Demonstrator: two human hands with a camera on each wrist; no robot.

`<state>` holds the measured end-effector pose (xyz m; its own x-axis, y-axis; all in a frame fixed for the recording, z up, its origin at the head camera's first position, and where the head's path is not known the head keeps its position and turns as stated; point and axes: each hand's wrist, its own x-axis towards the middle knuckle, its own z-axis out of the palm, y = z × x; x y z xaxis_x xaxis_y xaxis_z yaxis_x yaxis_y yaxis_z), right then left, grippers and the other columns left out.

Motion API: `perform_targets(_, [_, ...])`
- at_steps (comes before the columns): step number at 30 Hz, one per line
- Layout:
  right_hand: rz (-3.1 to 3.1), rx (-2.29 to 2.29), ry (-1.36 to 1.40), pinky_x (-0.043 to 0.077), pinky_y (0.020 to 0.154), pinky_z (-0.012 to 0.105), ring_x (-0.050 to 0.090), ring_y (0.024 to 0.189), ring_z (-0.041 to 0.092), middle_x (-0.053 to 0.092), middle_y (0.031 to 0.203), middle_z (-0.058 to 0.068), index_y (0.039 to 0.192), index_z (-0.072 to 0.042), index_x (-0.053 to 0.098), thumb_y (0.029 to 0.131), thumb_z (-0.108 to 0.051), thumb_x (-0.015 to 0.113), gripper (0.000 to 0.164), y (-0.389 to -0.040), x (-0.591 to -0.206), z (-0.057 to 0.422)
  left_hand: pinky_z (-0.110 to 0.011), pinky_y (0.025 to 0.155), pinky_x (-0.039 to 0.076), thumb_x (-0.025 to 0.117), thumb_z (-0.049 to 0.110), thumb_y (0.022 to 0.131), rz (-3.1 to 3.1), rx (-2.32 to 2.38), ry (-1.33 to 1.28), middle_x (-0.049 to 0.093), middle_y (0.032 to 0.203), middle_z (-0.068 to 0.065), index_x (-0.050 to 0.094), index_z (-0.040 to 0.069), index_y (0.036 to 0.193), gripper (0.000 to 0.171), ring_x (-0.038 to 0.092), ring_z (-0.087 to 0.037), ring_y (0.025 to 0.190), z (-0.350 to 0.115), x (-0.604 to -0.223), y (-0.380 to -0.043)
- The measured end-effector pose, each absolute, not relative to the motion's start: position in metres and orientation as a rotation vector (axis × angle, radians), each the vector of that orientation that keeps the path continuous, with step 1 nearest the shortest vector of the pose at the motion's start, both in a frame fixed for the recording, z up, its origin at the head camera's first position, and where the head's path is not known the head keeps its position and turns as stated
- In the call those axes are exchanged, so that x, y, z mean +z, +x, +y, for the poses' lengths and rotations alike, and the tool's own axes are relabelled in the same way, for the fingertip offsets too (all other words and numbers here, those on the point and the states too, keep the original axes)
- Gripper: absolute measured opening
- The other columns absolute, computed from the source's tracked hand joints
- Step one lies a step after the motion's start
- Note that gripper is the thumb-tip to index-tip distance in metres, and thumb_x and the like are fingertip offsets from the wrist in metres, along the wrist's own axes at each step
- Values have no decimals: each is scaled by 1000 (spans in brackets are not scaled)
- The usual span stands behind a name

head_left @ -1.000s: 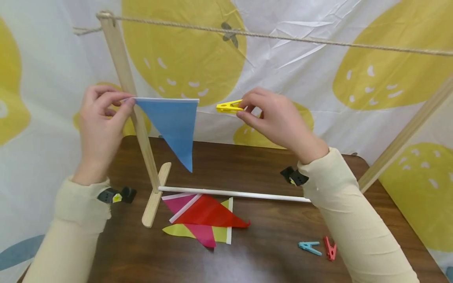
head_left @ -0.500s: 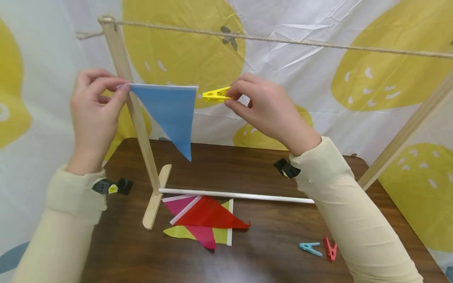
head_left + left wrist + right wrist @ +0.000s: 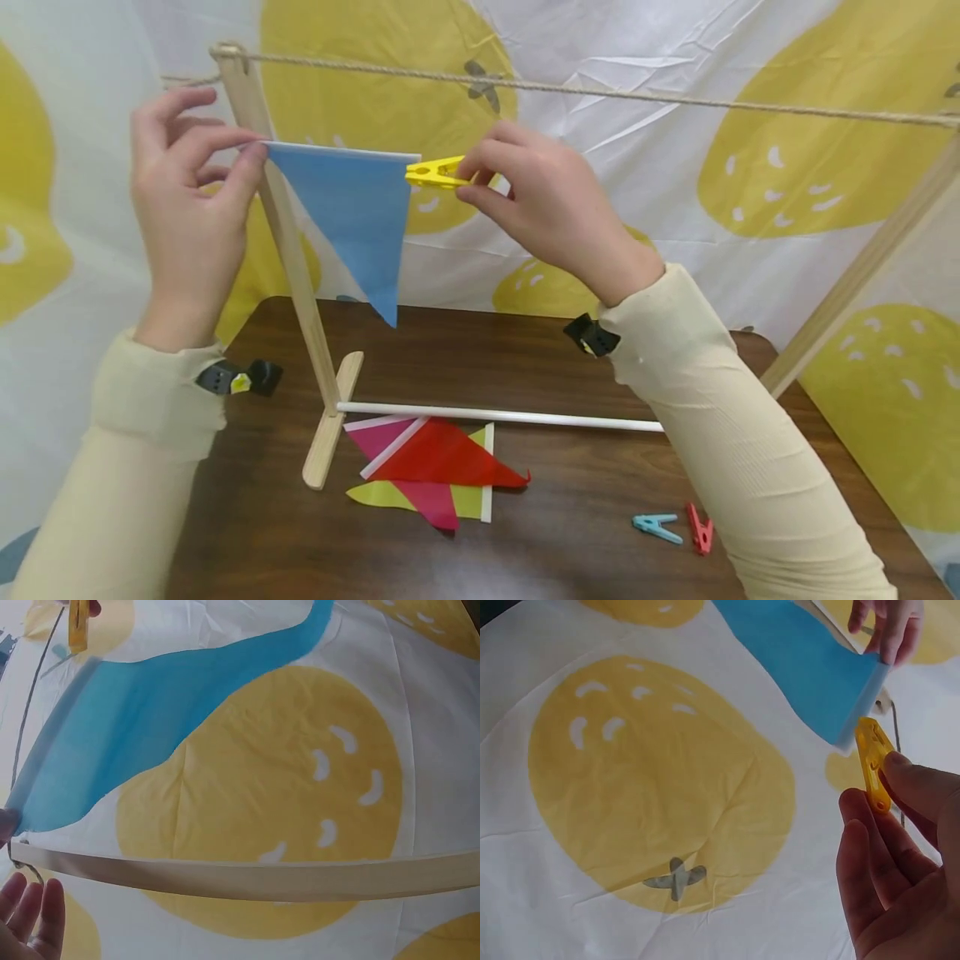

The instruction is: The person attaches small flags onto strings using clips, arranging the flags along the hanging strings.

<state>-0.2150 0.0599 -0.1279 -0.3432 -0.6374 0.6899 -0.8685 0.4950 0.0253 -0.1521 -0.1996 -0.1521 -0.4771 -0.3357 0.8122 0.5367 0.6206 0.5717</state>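
Observation:
My left hand (image 3: 191, 200) pinches the left end of a blue triangular pennant (image 3: 345, 212) between thumb and index finger. The pennant hangs point down from its white top edge, in front of the left wooden post (image 3: 281, 233). A yellow clothespin (image 3: 435, 172) is pinched by its handles in my right hand (image 3: 540, 204). Its tip overlaps the pennant's upper right corner in the head view. Above both hands a twine line (image 3: 600, 93) runs across from the post's top. In the right wrist view the clothespin (image 3: 874, 761) lies right at the corner of the pennant (image 3: 810, 667).
On the brown table (image 3: 555, 533) lie overlapping red (image 3: 450, 454), magenta (image 3: 431, 504) and yellow-green (image 3: 468, 498) pennants. A blue clothespin (image 3: 657, 527) and a red one (image 3: 701, 528) lie at the front right. A white rod (image 3: 502, 414) spans toward the right wooden post (image 3: 862, 267).
Both hands have risen toward the twine, carrying the pennant and the yellow clothespin. The right hand has moved left, bringing the clothespin from apart to the pennant's right corner.

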Motion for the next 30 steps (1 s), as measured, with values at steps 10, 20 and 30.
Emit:
perform_targets(10, [-2087,439,1218,41,64,24,57,82,7,57,88,0,96,-11,65,83,-23,63,18,-214,-115,52,-21,81,43,60,11,84,-1748,-1071,-208,47,126,10,66,-5,91,18,42,-7,112,-198,-135,-153])
perform_targets(20, [-2050,437,1109,39,68,29,54,79,14,60,91,0,99,-15,68,85,-24,60,19,-212,-99,53,-21,83,43,58,9,85,-1758,-1094,-253,51,124,5,67,2,91,13,44,-6,115,-199,-122,-158])
perform_targets(30, [-2005,440,1140,40,71,25,56,84,8,60,92,0,102,-16,68,86,-24,59,21,-208,-84,46,-22,85,42,47,11,91,-1801,-1004,-274,51,121,5,61,0,97,19,45,-7,109,-196,-118,-162])
